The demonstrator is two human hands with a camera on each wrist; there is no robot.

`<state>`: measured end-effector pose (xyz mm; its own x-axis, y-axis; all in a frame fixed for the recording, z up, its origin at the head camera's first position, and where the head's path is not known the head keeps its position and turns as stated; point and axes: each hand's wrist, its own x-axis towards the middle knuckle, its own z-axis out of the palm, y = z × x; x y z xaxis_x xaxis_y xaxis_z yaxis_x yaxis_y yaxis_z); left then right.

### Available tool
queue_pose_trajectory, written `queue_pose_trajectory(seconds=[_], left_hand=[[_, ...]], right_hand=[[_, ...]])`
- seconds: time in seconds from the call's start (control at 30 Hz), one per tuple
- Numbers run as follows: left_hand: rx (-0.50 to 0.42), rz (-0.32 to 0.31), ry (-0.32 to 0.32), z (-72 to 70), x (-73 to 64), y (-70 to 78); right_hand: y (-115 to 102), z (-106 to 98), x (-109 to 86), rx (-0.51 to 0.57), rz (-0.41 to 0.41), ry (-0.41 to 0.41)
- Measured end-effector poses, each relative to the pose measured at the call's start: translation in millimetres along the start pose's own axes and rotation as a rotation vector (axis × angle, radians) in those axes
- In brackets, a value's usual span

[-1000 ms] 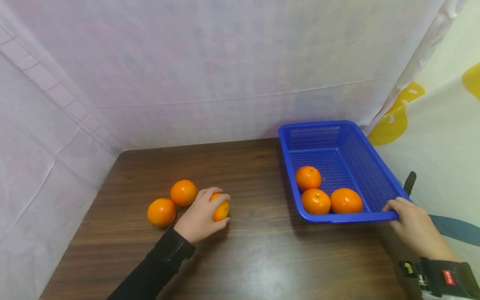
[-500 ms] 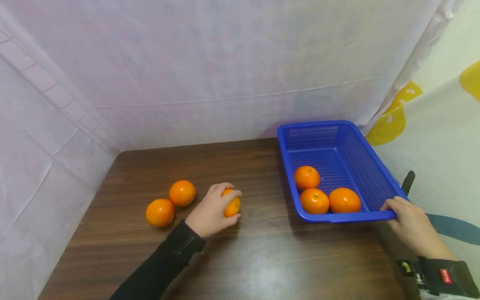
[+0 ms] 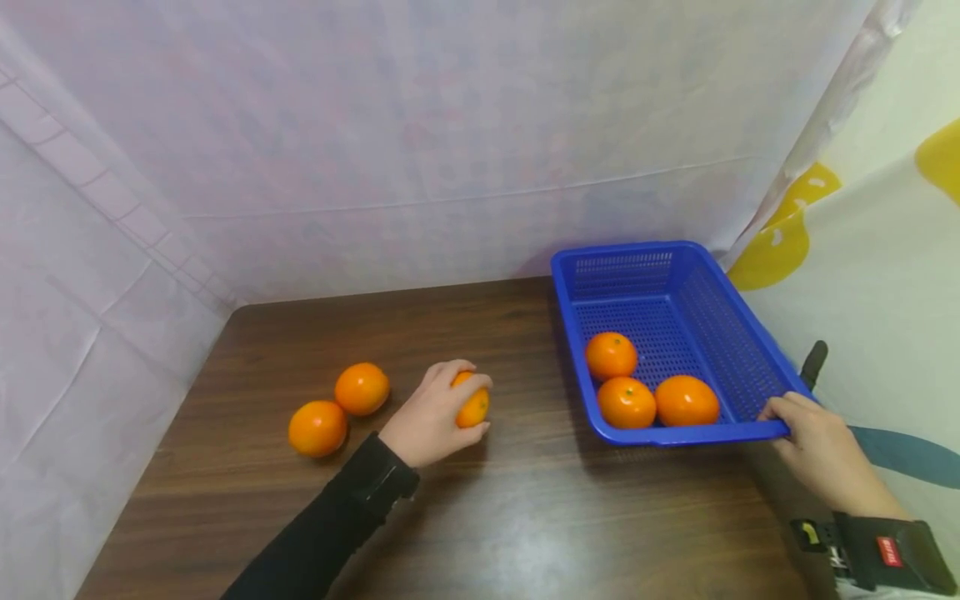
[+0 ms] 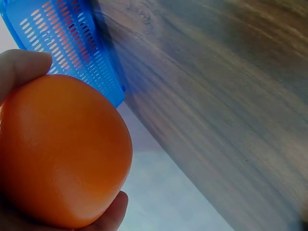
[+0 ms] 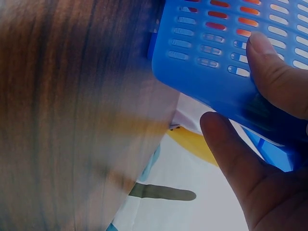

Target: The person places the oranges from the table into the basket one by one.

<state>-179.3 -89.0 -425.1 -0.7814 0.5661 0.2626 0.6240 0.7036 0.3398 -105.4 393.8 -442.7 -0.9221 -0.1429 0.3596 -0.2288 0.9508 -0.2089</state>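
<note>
In the head view my left hand [image 3: 429, 419] grips an orange [image 3: 475, 407] above the middle of the table. Close up in the left wrist view, thumb and fingers wrap the sides of this smooth orange [image 4: 67, 151]. My right hand [image 3: 819, 448] holds the near right corner of a blue plastic basket [image 3: 693, 435]. The thumb lies on the slotted wall of the basket [image 5: 192, 62] in the right wrist view. Three oranges [image 3: 627, 403] sit inside, towards the basket's near left corner. Left of my left hand, two more oranges [image 3: 318, 428] lie close together on the wood.
The dark wooden table [image 3: 525, 508] extends under everything. A pale cloth [image 3: 450, 125] hangs behind its far edge, with more cloth at the left. On the right is a white cloth [image 3: 885, 333] with yellow patterns, close beside the basket.
My left hand has moved right and slightly away from me with the orange, leaving the two loose oranges behind. The right hand still holds the basket, which stays in place.
</note>
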Motion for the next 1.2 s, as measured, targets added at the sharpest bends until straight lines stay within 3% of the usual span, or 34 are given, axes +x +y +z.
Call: queue_pose_trajectory(seconds=[0.33, 0.73, 1.2], left_hand=[[-0.023, 0.018, -0.002, 1.5, 17.5, 11.1], [-0.015, 0.054, -0.04, 3.3, 37.4, 26.2], [-0.011, 0.114, -0.008, 4.6, 56.3, 37.5]], right_hand=[[0.6, -1.2, 1.0, -0.005, 0.019, -0.034], [-1.2, -1.9, -0.8, -0.017, -0.009, -0.017], [-1.1, -0.8, -1.3, -0.022, -0.029, 0.013]])
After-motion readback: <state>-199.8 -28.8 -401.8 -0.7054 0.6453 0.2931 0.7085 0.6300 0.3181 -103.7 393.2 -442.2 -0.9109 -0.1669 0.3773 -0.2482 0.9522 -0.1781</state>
